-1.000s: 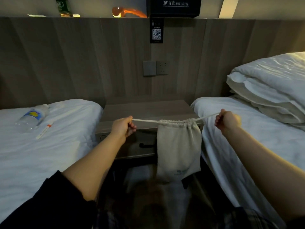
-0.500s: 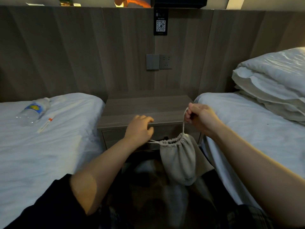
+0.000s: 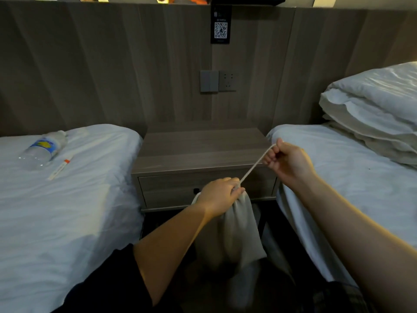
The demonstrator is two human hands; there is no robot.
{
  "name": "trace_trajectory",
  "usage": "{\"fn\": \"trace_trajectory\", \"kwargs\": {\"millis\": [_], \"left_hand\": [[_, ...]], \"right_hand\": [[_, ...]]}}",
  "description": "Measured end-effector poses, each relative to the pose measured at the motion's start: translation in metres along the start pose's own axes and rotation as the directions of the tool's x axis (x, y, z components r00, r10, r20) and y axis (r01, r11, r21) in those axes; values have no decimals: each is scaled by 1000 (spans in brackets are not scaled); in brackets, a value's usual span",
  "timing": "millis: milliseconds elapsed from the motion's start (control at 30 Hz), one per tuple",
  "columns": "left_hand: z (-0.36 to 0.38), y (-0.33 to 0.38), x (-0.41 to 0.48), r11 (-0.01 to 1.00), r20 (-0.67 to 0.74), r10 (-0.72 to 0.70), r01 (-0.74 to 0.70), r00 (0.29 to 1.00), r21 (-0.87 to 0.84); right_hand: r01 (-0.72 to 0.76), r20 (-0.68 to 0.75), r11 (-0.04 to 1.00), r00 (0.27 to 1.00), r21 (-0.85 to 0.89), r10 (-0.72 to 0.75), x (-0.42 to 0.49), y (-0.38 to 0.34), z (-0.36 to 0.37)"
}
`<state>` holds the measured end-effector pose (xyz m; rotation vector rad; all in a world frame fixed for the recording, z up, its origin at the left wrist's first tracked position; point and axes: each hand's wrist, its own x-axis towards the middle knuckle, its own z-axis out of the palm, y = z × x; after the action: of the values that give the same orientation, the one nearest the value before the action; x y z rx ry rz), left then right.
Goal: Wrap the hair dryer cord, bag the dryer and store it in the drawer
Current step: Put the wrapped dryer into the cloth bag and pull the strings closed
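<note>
At the centre of the frame the left hand (image 3: 217,193) is closed around the gathered neck of a pale cloth bag (image 3: 234,233), which hangs below it in front of the nightstand (image 3: 198,152). The right hand (image 3: 286,164), right of centre and a little higher, pinches the bag's cord (image 3: 255,164) in a closed fist; the cord runs taut on a slant from that fist down to the left hand. The dryer itself is not visible; the bag looks filled. The drawer (image 3: 167,188) in the nightstand front is closed, its dark handle partly hidden behind the left hand. At left a bed (image 3: 67,211) carries a water bottle (image 3: 42,149) and a thin white stick (image 3: 59,169) just beside it. At right, a second bed (image 3: 352,181) bears a folded duvet (image 3: 372,105). A switch and socket (image 3: 217,81) sit on the wood panel above the nightstand, with a QR sign (image 3: 220,24) higher up.
</note>
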<state>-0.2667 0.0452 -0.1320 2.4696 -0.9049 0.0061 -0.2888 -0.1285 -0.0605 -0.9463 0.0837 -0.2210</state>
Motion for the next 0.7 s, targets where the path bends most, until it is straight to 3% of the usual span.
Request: {"fn": "trace_trajectory", "kwargs": {"millis": [200, 300, 400, 567, 633, 667, 700], "left_hand": [[-2, -15, -6, 997, 42, -36, 34, 998, 65], [-3, -27, -10, 987, 46, -114, 108, 992, 120], [-6, -37, -14, 976, 120, -171, 152, 978, 154], [-14, -35, -10, 957, 160, -203, 231, 966, -178], [-16, -32, -7, 965, 137, -181, 202, 974, -167], [-16, -31, -6, 973, 126, -159, 177, 979, -147], [-15, -29, -5, 981, 118, -135, 150, 984, -127]], "right_hand": [[-18, 269, 987, 961, -160, 61, -9, 8, 12], [-28, 333, 992, 940, -124, 68, -11, 10, 19], [-53, 319, 996, 945, -68, 72, -9, 7, 16], [-69, 94, 997, 993, 18, 67, -1, -2, -3], [-8, -60, 991, 998, -137, 0, 1, -6, -14], [56, -123, 924, 986, -378, -110, 3, -7, -23], [95, -126, 718, 961, -689, -248, 6, -7, -35]]}}
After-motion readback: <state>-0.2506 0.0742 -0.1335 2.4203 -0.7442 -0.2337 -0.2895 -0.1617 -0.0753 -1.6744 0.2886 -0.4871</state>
